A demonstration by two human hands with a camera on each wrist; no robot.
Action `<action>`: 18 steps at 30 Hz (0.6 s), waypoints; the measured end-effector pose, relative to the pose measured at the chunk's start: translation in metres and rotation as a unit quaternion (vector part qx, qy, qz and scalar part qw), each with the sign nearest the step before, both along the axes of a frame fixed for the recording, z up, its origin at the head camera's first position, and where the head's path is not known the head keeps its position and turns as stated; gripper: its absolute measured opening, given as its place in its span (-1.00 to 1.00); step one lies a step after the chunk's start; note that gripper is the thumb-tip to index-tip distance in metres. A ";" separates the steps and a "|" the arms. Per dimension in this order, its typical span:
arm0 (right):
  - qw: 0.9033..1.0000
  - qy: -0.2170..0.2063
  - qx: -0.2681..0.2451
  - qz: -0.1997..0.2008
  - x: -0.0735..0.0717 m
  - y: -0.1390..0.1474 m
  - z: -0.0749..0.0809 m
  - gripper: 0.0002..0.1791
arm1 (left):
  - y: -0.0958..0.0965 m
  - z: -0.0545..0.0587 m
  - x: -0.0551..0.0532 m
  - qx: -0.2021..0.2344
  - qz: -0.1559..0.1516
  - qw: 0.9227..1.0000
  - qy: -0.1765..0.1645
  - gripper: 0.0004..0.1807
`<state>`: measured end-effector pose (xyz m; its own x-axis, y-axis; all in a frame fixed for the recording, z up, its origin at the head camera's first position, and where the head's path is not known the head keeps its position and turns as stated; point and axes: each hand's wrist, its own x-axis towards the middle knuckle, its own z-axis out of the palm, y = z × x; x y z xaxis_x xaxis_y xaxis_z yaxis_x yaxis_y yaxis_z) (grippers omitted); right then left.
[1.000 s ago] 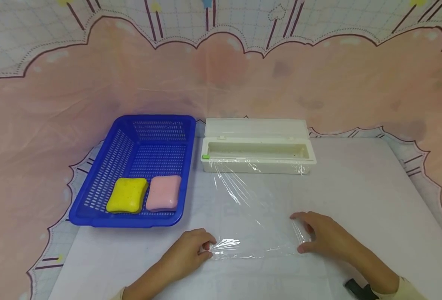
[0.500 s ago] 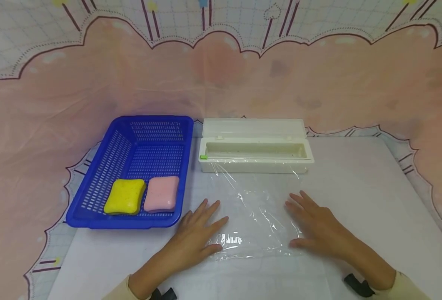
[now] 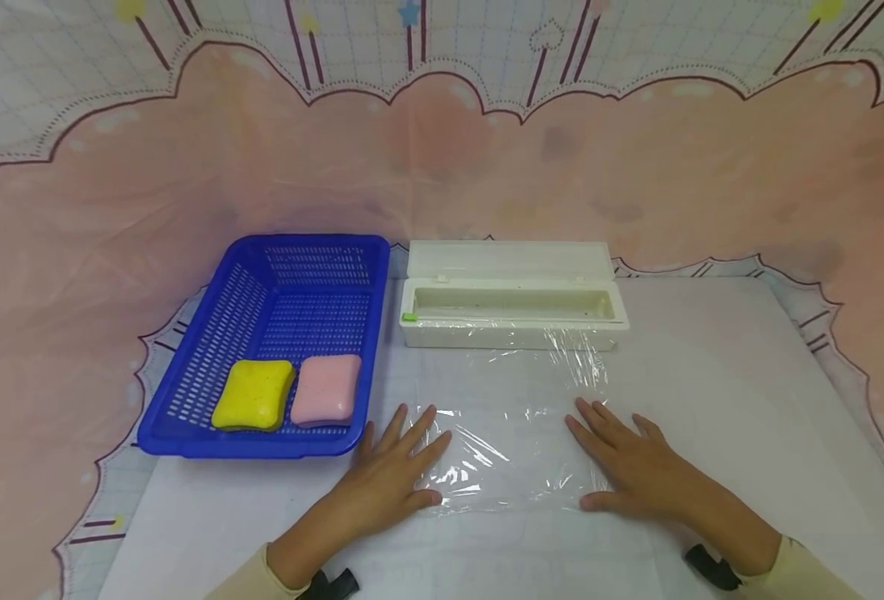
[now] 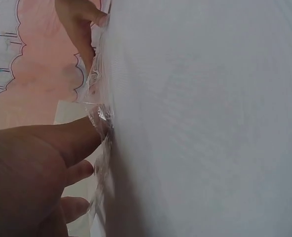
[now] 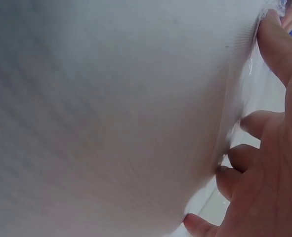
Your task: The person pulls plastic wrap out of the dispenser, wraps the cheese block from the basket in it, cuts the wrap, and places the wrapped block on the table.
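Note:
A sheet of clear cling film stretches over the table from the front of a white dispenser box, whose lid stands raised at the back. My left hand lies with spread fingers on the film's left edge. On the opposite edge my right hand presses with its fingers apart. In the left wrist view, the thumb meets the crinkled film border. Fingertips of the right hand touch the film and the white surface in the right wrist view.
Left of the film stands a blue basket with a yellow soap bar and a pink soap bar inside. A small green piece sits at the dispenser's left end. A patterned cloth hangs behind the table.
Both hands have let go of the film's near corners and spread out flat on its side edges. Creases in the film have shifted, with more now near the dispenser's right end.

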<state>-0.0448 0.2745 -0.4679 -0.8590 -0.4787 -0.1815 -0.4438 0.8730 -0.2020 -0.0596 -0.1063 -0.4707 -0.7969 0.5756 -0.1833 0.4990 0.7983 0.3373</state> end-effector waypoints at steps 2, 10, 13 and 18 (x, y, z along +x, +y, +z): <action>1.000 -0.004 0.001 0.000 0.000 0.001 0.000 0.22 | -0.001 -0.001 0.000 -0.003 -0.004 1.000 -0.004 -0.15; 1.000 -0.021 0.003 0.002 -0.002 0.001 0.001 0.27 | -0.004 -0.001 -0.002 -0.012 -0.013 1.000 -0.008 -0.16; 1.000 -0.022 0.004 0.009 -0.004 0.001 0.000 0.28 | -0.004 0.000 -0.002 -0.013 -0.014 1.000 -0.010 -0.16; 1.000 -0.021 0.007 0.014 -0.004 0.001 0.000 0.27 | -0.007 0.002 0.000 -0.011 -0.011 1.000 -0.004 -0.17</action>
<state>-0.0491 0.2755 -0.4676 -0.8366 -0.4996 -0.2247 -0.4593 0.8633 -0.2091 -0.0595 -0.1129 -0.4688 -0.7820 0.5895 -0.2027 0.5144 0.7939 0.3242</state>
